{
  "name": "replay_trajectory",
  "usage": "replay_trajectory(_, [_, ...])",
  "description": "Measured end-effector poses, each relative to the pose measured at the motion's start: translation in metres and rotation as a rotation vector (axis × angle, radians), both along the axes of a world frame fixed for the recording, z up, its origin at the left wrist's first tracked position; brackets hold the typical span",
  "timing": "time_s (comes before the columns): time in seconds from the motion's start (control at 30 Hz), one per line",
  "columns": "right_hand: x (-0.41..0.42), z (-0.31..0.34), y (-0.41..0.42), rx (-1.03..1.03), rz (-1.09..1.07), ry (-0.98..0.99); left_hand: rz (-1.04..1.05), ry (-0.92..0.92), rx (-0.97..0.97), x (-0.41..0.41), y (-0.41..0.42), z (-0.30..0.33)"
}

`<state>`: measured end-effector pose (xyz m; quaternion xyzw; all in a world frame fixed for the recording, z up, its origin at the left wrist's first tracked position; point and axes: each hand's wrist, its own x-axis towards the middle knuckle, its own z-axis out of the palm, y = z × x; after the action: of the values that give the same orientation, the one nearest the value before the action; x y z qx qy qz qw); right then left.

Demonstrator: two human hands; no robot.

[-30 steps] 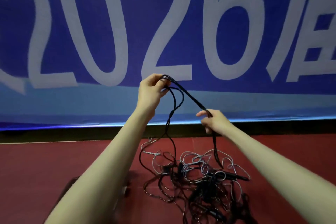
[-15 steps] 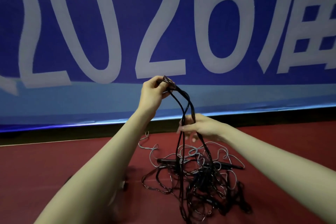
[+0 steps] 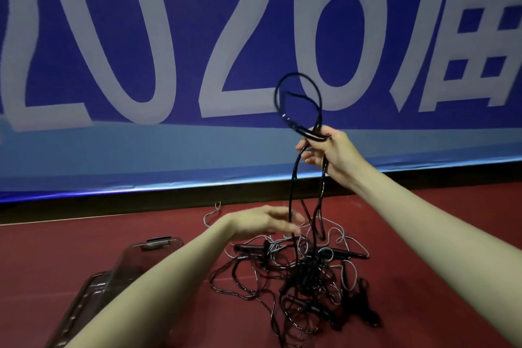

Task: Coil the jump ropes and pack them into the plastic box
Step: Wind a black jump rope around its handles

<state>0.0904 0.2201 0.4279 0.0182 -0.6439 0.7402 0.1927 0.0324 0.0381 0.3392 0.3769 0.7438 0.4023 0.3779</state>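
Head view looks down over both bare arms at a red floor (image 3: 84,237), with a blue banner (image 3: 113,150) bearing large pale figures behind. The right hand (image 3: 329,151) is raised and clamped on a black jump rope (image 3: 293,186): its fingers curl round a pinch point from which a small loop stands up above the fist, and two strands hang down into the pile. The left hand (image 3: 265,222) is low, just beside the hanging strands, its fingers spread and relaxed and holding nothing; it is blurred, so whether a fingertip touches the rope cannot be told.

The rest of the ropes (image 3: 296,280) lie in a tangled heap on the floor in front of the person, black cords mixed with thinner pale ones, and a few dark handles lie among them. The clear plastic box (image 3: 132,260) sits at lower left, partly behind the left forearm, well apart from the heap and apparently with no rope in it.

The step in hand looks like building the first coil, so the task is near its start. To do it well, the left hand should probably catch one hanging strand low, run along it to shake it free of the heap, and feed an even loop up to the right hand. Pulling hard risks tightening knots or lifting the whole tangle. Equal loops, each laid flat in the same direction, should keep the bundle small enough for the box.
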Motion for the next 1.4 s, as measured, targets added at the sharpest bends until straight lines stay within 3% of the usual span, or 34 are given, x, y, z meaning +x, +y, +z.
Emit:
replay_trajectory(0.13, [0.004, -0.006, 0.009, -0.065, -0.028, 0.039, -0.021, -0.008, -0.009, 0.003, 0.006, -0.014])
replay_trajectory(0.33, [0.004, -0.016, 0.015, 0.05, -0.017, -0.063, 0.301, -0.398, 0.41, 0.0, 0.022, -0.013])
replay_trajectory(0.47, [0.001, -0.02, 0.012, 0.08, 0.01, -0.14, 0.417, -0.381, 0.499, 0.001, 0.028, -0.005])
replay_trajectory(0.67, [0.001, -0.02, 0.003, 0.024, 0.029, -0.197, 0.283, -0.325, 0.361, 0.005, 0.027, -0.007])
replay_trajectory(0.8, [0.001, -0.022, 0.003, 0.015, 0.009, -0.201, 0.346, -0.305, 0.319, 0.004, 0.028, -0.005])
replay_trajectory(0.93, [-0.004, -0.02, 0.011, -0.051, -0.102, -0.136, 0.32, -0.029, 0.151, -0.004, 0.013, -0.01])
replay_trajectory(1.1, [-0.003, -0.014, 0.037, -0.225, -0.272, -0.025, 0.205, 0.356, -0.367, -0.032, -0.032, -0.052])
replay_trajectory(1.2, [0.0, -0.02, 0.049, -0.282, -0.302, 0.004, 0.205, 0.498, -0.538, -0.053, -0.06, -0.068])
replay_trajectory(1.27, [-0.001, -0.025, 0.053, -0.283, -0.32, -0.013, 0.312, 0.428, -0.46, -0.059, -0.071, -0.066])
replay_trajectory(1.4, [-0.007, -0.043, 0.055, -0.215, -0.337, -0.148, 0.715, 0.034, 0.038, -0.052, -0.06, -0.036])
